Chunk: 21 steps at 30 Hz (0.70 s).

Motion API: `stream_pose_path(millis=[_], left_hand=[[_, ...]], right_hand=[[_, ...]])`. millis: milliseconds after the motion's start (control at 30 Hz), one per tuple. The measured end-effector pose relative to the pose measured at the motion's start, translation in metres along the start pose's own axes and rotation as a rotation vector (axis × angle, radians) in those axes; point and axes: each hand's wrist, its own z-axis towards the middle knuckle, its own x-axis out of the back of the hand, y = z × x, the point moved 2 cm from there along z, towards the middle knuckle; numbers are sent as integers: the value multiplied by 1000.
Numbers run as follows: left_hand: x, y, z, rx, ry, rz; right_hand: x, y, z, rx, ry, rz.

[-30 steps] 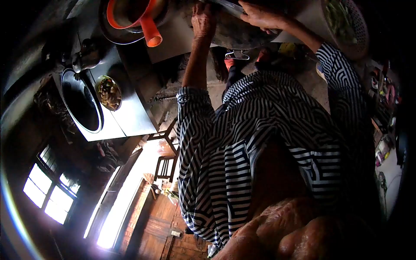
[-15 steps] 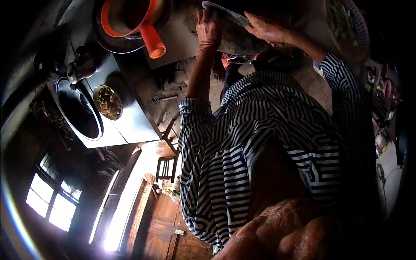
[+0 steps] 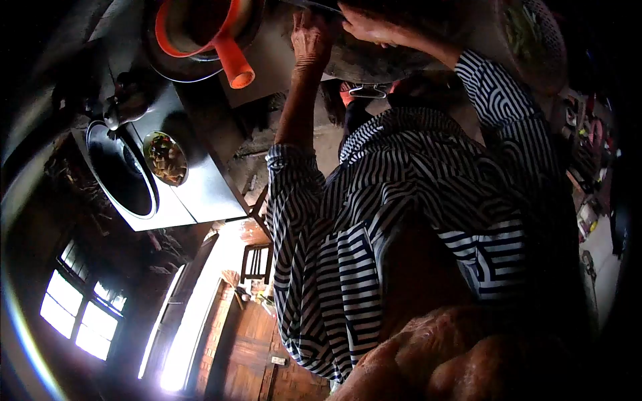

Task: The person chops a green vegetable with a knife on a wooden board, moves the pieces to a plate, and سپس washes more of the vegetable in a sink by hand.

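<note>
knife [image 3: 319, 7] at twelve o'clock, right hand [image 3: 373, 27] gripping it over a chopping board [image 3: 368, 63]; left hand [image 3: 311, 41] just beside, its hold i can't tell; orange dipper [image 3: 233, 63] at eleven.

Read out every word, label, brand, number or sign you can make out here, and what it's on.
No readable text anywhere.
Small colored items at far right: too small and blurred to tell whether they carry print.
White fitting on the wooden surface: too small to tell.
Knife blade: no lettering visible.
</note>
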Motion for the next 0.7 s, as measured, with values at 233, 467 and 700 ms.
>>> stream_pose_path(millis=[233, 467, 700], left_hand=[[-57, -57, -38, 15, -38, 140], [16, 17, 17, 50, 59, -29], [23, 18, 20, 117, 92, 60]], right_hand=[[166, -52, 12, -563, -509, 448], [126, -34, 67, -422, -576, 1067], [193, -57, 67, -644, -606, 549]])
